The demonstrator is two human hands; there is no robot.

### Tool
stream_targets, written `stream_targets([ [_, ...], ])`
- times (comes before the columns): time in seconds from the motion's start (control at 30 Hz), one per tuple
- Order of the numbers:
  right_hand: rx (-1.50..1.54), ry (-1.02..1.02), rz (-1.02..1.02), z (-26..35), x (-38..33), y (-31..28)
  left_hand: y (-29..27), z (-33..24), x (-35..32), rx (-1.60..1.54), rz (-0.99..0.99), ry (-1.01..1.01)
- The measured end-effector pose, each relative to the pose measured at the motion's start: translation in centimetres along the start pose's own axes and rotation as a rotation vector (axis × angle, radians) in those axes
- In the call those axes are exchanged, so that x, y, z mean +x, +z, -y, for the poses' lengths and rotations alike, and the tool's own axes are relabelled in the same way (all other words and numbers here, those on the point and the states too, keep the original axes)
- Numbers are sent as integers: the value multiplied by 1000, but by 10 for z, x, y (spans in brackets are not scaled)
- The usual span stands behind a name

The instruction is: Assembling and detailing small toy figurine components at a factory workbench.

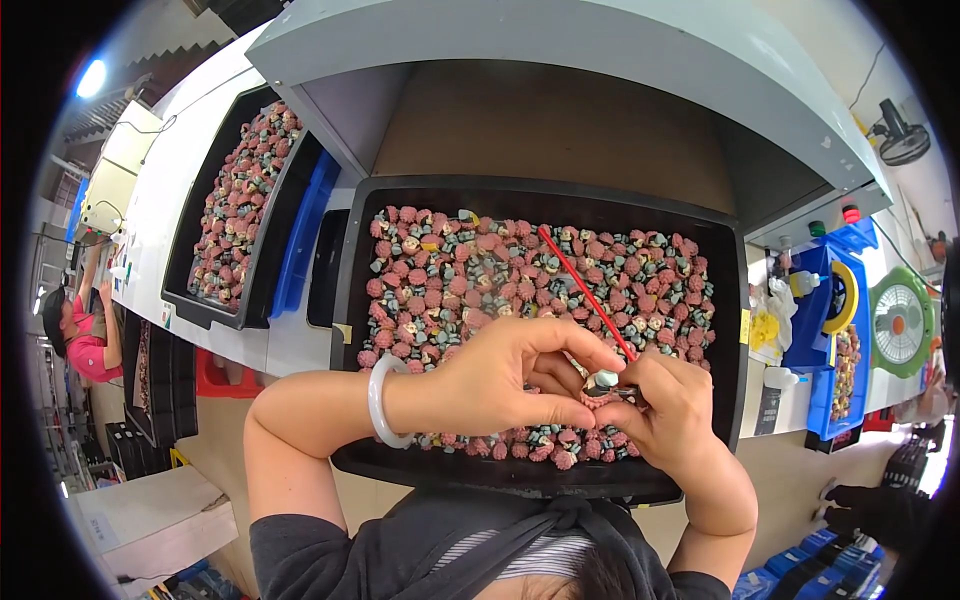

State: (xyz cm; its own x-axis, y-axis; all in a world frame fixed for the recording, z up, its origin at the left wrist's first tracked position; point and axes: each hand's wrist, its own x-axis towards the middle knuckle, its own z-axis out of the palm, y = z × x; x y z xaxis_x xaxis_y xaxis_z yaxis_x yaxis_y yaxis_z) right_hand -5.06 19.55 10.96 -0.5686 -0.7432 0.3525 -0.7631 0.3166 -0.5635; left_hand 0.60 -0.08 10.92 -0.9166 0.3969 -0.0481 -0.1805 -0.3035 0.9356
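Observation:
My left hand [490, 385], with a pale bangle at its wrist, pinches a small figurine [600, 384] between thumb and fingers. The piece has a pale blue-green top and a pinkish bumpy part below. My right hand [668, 405] is closed close against it, fingers meeting the figurine's right side. A thin red stick [585, 292], like a brush handle, slants up and left from the right hand's fingers; its lower end is hidden there. Something small and dark shows between the right fingertips and the figurine. Beneath both hands lies a black tray [740, 330] full of similar pink and grey-green pieces [455, 290].
A grey hooded booth [560, 45] arches behind the tray. Another black tray [180, 300] of pink pieces stands left, by a blue bin [308, 235]. To the right are a blue crate [808, 330], a yellow tape roll [848, 300] and a green fan [900, 320]. A person in pink [88, 345] works far left.

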Motion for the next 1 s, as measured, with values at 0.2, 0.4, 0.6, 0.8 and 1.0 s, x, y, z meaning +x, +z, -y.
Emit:
stream_targets([
  [0.2,8,-45,-1,0,1,-3,-1,-1,0,53,3,49],
  [0.4,-63,-84,-24,2,1,-3,0,-1,-2,101,7,83],
  [0.6,-108,-86,-31,4,0,-3,2,1,-4,241,-44,183],
  [0.8,-136,-103,-23,4,0,-3,2,-1,-5,274,-35,206],
  [1.0,-160,-133,-23,5,1,-6,3,-2,-5,297,-32,197],
])
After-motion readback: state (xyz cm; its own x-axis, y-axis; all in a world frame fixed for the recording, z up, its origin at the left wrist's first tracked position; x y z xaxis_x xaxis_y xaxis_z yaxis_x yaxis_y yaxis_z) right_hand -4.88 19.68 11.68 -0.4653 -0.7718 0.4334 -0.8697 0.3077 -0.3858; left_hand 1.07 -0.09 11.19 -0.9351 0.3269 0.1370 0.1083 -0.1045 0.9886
